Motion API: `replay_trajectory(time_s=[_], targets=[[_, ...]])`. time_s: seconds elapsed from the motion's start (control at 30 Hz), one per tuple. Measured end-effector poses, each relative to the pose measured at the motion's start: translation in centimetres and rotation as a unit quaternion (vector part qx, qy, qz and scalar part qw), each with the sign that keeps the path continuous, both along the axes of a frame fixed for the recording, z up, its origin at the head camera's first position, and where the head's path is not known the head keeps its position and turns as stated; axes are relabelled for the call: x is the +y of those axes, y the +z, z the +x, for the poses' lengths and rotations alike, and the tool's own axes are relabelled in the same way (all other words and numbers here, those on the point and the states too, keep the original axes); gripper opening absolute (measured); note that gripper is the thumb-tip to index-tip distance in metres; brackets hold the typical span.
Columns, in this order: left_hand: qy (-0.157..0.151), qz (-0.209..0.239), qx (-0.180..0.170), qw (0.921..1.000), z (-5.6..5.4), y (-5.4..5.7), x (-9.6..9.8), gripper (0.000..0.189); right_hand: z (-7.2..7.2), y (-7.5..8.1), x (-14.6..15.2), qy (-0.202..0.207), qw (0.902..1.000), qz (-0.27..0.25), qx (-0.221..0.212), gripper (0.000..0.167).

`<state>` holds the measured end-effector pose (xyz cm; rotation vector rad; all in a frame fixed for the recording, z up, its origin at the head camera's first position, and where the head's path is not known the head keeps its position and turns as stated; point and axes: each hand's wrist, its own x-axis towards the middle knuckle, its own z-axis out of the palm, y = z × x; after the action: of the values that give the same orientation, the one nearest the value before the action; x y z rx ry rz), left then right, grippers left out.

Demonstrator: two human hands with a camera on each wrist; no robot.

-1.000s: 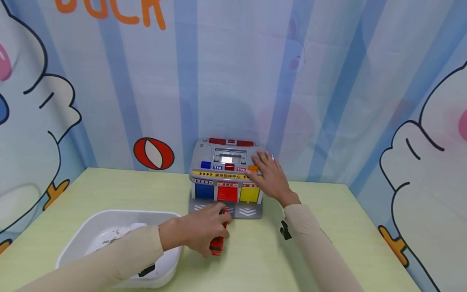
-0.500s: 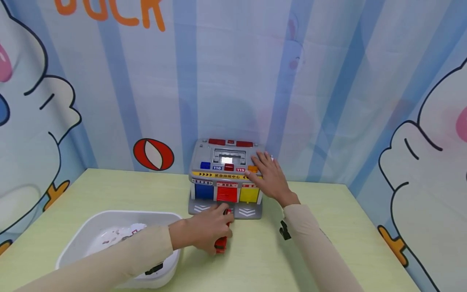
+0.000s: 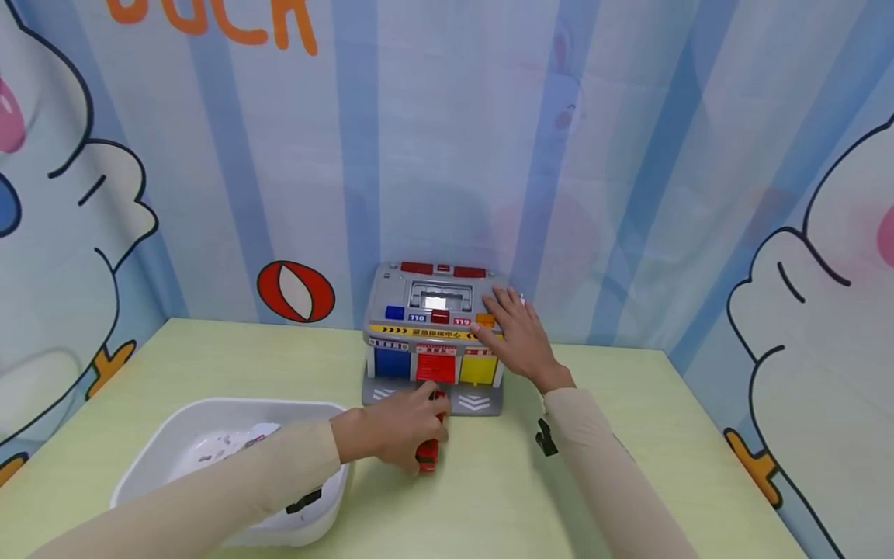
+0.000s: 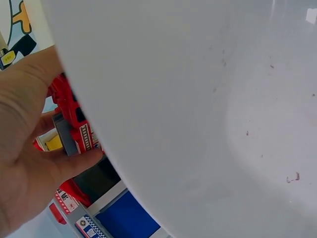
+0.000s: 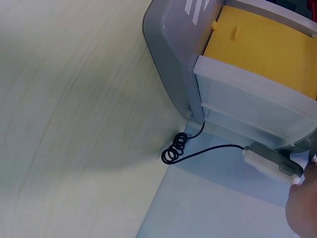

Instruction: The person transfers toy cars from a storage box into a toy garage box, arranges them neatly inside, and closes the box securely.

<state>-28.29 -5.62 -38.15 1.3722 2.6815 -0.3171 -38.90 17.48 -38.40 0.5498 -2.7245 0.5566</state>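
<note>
My left hand [image 3: 401, 431] grips a red toy fire truck [image 3: 427, 456] between thumb and fingers, its front end at the grey ramp of a toy emergency station [image 3: 436, 310]. In the left wrist view the fire truck [image 4: 74, 116] shows a grey part and a ladder-like sticker; the white tub hides some of it. Blue, red and yellow doors line the station's front, with blue, red and orange buttons above. My right hand [image 3: 520, 338] rests on the station's top right corner with fingers spread, beside the orange button [image 3: 485, 320]. The yellow door [image 5: 262, 47] is down in the right wrist view.
A white tub [image 3: 209, 411] stands left of the station, under my left forearm, with small specks and a pale item inside. A white handset [image 5: 272, 163] on a coiled black cord [image 5: 174, 148] hangs at the station's right side. A striped curtain [image 3: 447, 155] backs the table.
My left hand has slid the fire truck forward and slightly right, toward the middle of the station. My right hand has stayed on the station's top.
</note>
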Motion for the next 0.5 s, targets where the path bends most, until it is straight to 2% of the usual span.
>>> replay_trajectory(time_s=[0.23, 0.5], targets=[[0.010, -0.004, 0.010, 0.9999, -0.46, -0.33, 0.12, 0.045, -0.07, 0.11, 0.06, -0.005, 1.0000, 0.001, 0.000, 0.070], [0.013, -0.024, 0.045, 0.9986, -1.01, -0.87, 0.36, 0.045, 0.00, 0.07, -0.03, -0.006, 1.0000, 0.002, 0.001, 0.070]])
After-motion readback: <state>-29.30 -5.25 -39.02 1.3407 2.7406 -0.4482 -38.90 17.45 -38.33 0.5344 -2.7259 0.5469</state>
